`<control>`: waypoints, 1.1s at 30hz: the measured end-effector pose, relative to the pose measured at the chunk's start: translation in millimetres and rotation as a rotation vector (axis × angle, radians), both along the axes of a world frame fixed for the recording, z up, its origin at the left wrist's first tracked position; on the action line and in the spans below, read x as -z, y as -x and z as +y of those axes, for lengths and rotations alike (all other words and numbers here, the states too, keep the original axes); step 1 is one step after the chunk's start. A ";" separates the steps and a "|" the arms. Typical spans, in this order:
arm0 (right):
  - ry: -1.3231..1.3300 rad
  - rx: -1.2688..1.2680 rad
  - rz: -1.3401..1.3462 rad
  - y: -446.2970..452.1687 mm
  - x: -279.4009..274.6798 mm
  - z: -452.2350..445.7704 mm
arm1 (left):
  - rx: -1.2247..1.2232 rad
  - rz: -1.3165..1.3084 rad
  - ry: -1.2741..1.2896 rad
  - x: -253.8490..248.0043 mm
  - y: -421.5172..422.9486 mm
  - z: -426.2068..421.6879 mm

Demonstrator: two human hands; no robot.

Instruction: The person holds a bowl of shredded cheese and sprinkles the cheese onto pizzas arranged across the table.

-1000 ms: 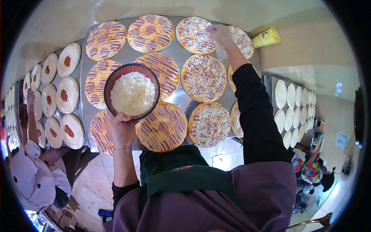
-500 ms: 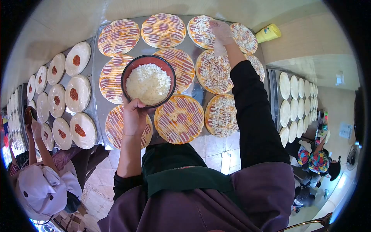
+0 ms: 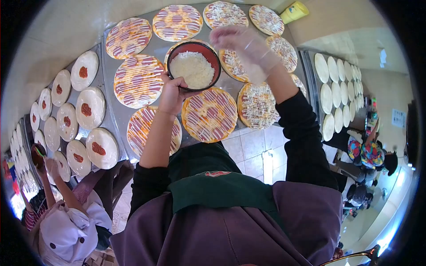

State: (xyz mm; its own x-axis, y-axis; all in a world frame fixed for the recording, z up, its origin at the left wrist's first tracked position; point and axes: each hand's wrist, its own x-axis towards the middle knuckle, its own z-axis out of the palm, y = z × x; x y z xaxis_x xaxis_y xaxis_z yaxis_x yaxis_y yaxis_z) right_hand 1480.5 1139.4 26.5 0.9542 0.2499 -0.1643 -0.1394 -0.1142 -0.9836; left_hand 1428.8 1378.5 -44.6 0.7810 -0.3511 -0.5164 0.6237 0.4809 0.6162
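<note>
My left hand (image 3: 174, 94) grips the rim of a round bowl (image 3: 216, 66), dark outside and reddish inside, with the thumb over its near edge. White grated cheese (image 3: 191, 70) fills much of it. My right hand (image 3: 239, 46), in a clear plastic glove, hangs just right of the bowl over the pizzas; motion blurs its fingers. Beneath the bowl a pizza is partly hidden. Pizzas with pink slices and white sauce stripes, such as this one (image 3: 209, 114), lie left and centre. On the right, pizzas such as this one (image 3: 258, 105) also carry scattered white cheese.
The pizzas lie on a metal table (image 3: 111, 95). A yellow cup (image 3: 294, 12) lies at the back right. Dough rounds with red sauce (image 3: 90, 107) cover a left table, where a co-worker in a white cap (image 3: 66, 226) works. Plain dough rounds (image 3: 326, 98) fill a right tray.
My right hand has come back from the far right pizzas toward the bowl. My left hand has carried the bowl rightward and slightly away. The camera view has shifted a little.
</note>
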 end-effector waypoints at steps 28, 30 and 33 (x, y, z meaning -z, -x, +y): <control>0.922 -0.138 -0.459 57.7 61.7 110.0 | 0.027 -0.025 -0.129 8.3 7.4 11.7; 0.916 -0.110 -0.413 53.8 54.1 111.3 | 0.014 -0.026 -0.114 8.4 7.2 8.7; 0.849 -0.079 -0.247 45.6 54.5 103.0 | -0.025 -0.035 -0.095 10.8 8.0 6.8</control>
State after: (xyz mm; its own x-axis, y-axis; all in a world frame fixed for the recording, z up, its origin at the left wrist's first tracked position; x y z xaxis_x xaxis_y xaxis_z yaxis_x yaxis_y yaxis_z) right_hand 1434.9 1242.4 -28.0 0.9720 0.2044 -0.1162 0.1048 -0.8191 -0.5640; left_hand 1420.8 1385.3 -55.5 0.8068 -0.2824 -0.5190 0.5899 0.4345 0.6806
